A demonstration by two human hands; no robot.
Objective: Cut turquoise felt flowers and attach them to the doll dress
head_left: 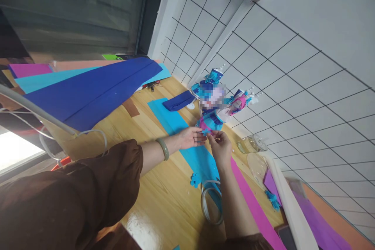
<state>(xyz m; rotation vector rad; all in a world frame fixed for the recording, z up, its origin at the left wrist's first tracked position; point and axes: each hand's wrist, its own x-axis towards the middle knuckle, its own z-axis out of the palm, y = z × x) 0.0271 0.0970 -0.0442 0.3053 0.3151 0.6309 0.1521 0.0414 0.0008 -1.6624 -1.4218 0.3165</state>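
Note:
A small blue paper flower (206,131) is held up between the fingertips of both hands. My right hand (221,147) pinches it from the right, thumb and forefinger closed on its edge. From the left, my left hand (191,137) holds its other side near the thumb and forefinger, the remaining fingers extended below. Just behind the flower stands a decorated figure (215,122) in blue and pink with a white beaded top. Beneath the hands, a long light-blue paper strip (187,155) runs across the wooden table. Another blue paper flower (195,179) lies nearer to me.
A roll of tape (202,206) rests by my right forearm. Beyond it are a pink paper strip (249,199) and a glass jar (252,143). A second decorated figure (202,90), partly blurred, stands against the tiled wall. Dark-blue paper (96,90) covers the left side.

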